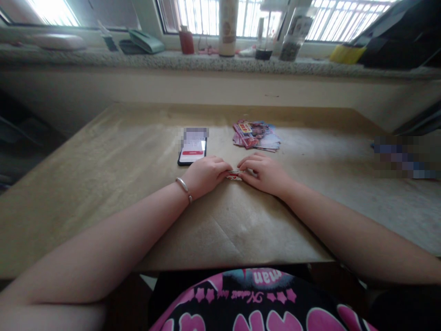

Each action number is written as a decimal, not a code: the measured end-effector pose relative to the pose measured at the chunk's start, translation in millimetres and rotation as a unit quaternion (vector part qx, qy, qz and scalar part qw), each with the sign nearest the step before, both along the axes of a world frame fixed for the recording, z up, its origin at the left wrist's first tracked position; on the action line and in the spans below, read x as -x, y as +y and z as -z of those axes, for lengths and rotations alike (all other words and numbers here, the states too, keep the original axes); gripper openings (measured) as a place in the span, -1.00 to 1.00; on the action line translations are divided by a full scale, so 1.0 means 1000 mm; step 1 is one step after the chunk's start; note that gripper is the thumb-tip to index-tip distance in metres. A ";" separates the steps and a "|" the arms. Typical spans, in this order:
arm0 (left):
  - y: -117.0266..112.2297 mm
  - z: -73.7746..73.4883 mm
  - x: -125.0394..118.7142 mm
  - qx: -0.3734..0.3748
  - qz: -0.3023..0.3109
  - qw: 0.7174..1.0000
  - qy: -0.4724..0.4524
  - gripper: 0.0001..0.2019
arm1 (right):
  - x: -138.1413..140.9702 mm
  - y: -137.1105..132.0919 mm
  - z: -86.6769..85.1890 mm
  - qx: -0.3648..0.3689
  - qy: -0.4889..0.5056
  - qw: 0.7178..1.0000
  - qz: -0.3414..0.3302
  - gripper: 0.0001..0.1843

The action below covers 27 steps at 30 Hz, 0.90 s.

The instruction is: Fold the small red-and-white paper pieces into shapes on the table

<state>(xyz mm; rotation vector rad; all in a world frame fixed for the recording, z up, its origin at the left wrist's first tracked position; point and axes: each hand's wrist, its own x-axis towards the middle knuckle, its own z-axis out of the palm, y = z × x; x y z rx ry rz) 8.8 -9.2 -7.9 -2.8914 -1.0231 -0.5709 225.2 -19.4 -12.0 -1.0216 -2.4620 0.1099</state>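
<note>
Both my hands meet at the middle of the paper-covered table (113,165). My left hand (206,174), with a silver bangle on the wrist, and my right hand (263,172) pinch a small red-and-white card or packet (235,175) between their fingertips, pressed low on the table. Most of that small item is hidden by the fingers. A fanned stack of colourful cards (257,135) lies just beyond my right hand. A phone (193,149) with a lit screen lies just beyond my left hand.
A stone windowsill (206,62) runs along the back with a tall bottle (228,27), a red cup (186,41), jars, a green case (144,42) and a yellow item. A blurred object (403,156) lies at the table's right edge.
</note>
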 end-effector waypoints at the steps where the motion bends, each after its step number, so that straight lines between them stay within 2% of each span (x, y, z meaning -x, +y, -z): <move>1: 0.000 0.000 0.000 0.009 -0.007 1.000 -0.013 -0.84 | 0.000 0.000 0.001 0.009 0.012 1.000 0.002 -0.82; 6: 0.002 0.000 0.003 0.069 -0.054 0.994 -0.064 -0.91 | -0.001 -0.003 0.001 0.045 0.069 0.996 0.047 -0.77; 9: 0.005 0.000 0.003 0.091 -0.024 0.993 -0.068 -0.87 | -0.001 -0.003 0.000 0.034 0.067 0.997 0.026 -0.84; 13: 0.005 0.001 0.003 0.114 0.028 0.989 -0.095 -0.77 | -0.001 -0.001 0.000 0.049 0.081 0.995 0.013 -0.82; 18: -0.001 -0.002 0.002 0.131 0.021 0.986 -0.101 -0.84 | -0.001 -0.002 -0.001 0.089 0.117 0.989 0.033 -0.79; 22: 0.000 -0.002 0.001 0.142 0.037 0.981 -0.123 -0.90 | -0.001 -0.001 -0.001 0.083 0.111 0.990 0.036 -0.77; 27: 0.004 0.001 0.000 0.142 0.013 0.982 -0.127 -0.89 | -0.001 0.002 0.004 0.071 0.101 0.991 0.044 -0.80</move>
